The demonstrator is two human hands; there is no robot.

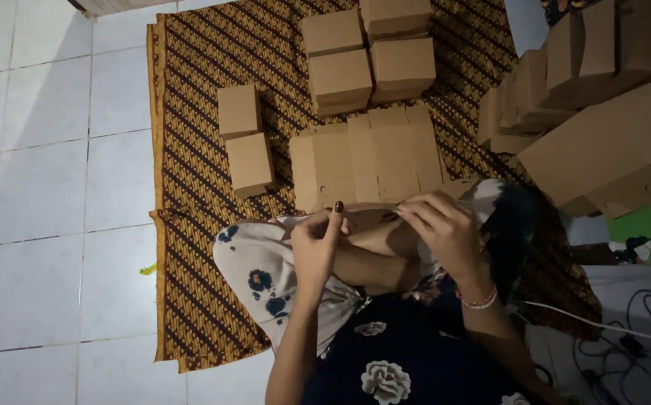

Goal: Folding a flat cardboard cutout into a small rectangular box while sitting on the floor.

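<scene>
Over the lap, held between both hands: unfolded brown cardboard box blank (370, 219). Left hand (316, 251) pinching its near edge, thumb up; right hand (445, 229) gripping the far edge, fingers curled. Just beyond the blank, flat brown cardboard blanks (370, 161) stacked on the brown patterned batik cloth (190, 225); farther beyond, folded brown cardboard boxes (366, 56).

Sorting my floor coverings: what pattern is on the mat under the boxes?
The mat has a brown-and-gold diagonal batik-style pattern, seen in the head view.
</scene>
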